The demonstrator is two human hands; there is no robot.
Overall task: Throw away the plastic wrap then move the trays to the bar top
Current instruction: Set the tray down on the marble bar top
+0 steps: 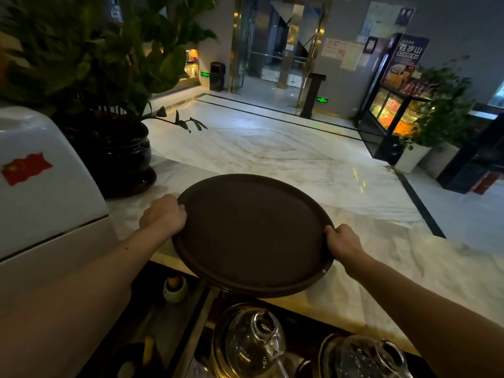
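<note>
A stack of round dark brown trays [252, 233] is over the white marble bar top [409, 266], its near edge overhanging the counter's front edge. My left hand [163, 215] grips the stack's left rim. The right rim is held by my right hand [342, 241]. At the near edge a second tray rim shows under the top one. No plastic wrap is in view.
A big potted plant in a black glazed pot [114, 154] stands on the bar top just left of the trays. A white machine [41, 181] is at far left. Glass teapots [253, 342] sit on the lower counter below. Beyond lies a marble lobby floor.
</note>
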